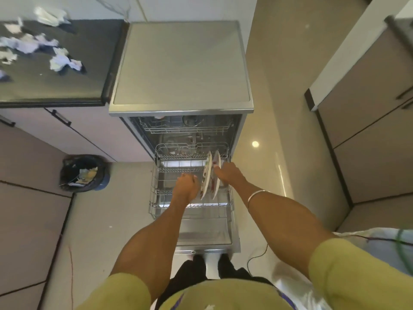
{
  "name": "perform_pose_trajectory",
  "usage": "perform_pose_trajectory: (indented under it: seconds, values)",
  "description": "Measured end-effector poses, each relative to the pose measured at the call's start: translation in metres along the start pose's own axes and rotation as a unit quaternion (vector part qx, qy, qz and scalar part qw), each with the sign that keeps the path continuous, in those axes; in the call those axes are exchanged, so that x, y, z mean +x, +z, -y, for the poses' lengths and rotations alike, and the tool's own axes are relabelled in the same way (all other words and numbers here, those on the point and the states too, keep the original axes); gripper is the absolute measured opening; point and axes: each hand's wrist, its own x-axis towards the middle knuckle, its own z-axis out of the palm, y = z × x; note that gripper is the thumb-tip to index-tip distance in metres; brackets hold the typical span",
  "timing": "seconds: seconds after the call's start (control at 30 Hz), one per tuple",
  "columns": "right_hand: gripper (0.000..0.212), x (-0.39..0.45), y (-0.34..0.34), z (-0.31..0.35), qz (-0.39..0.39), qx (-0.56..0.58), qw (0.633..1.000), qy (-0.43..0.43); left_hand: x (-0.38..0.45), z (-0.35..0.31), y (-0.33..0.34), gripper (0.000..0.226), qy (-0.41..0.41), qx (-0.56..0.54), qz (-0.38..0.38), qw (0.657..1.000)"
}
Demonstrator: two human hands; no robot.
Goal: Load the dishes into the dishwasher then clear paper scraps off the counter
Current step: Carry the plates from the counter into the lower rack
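Midway through loading, a person bends over the open dishwasher (181,70), both hands down in the pulled-out lower rack (156,189). Two patterned plates (207,175) stand on edge side by side toward the rack's right side. The left hand (185,186) sits against the nearer plate with fingers curled, though whether that grip is closed on the rim cannot be told from this angle. The right hand (228,173) reaches to the edge of the far plate (217,166), fingertips on it; its grip cannot be made out either. The plates look like glazed ceramic: stiff, fairly heavy, slick when wet and liable to chip, best taken by the rim and lowered between the tines. Crumpled paper scraps (38,44), light and soft, still litter the dark worktop (89,70) at upper left; a lined bin (83,173) waits on the floor. No brand, label or legible writing shows anywhere.
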Motion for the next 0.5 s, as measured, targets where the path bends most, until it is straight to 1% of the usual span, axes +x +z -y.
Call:
perform_pose_trajectory:
  seconds: [0.07,0.13,0.27,0.4,0.5]
  values:
    - [0.063,-0.008,-0.002,0.008,-0.001,-0.049,0.998,-0.028,-0.006,-0.006,-0.016,0.047,-0.010,0.001,0.012,1.000]
    - [0.062,-0.019,-0.004,0.017,0.015,-0.101,0.994,-0.046,-0.009,-0.009,-0.032,0.049,-0.032,0.012,0.026,0.999]
    - [0.062,-0.027,0.003,0.028,0.053,-0.176,0.981,-0.069,-0.016,0.002,-0.059,0.046,-0.087,0.008,0.056,0.995]
    - [0.059,-0.041,0.008,0.053,0.059,-0.214,0.970,-0.097,-0.033,0.027,-0.078,0.048,-0.140,-0.021,0.041,0.989]
    - [0.054,-0.063,0.014,0.075,0.065,-0.261,0.956,-0.120,-0.050,0.048,-0.090,0.044,-0.153,-0.054,0.036,0.986]
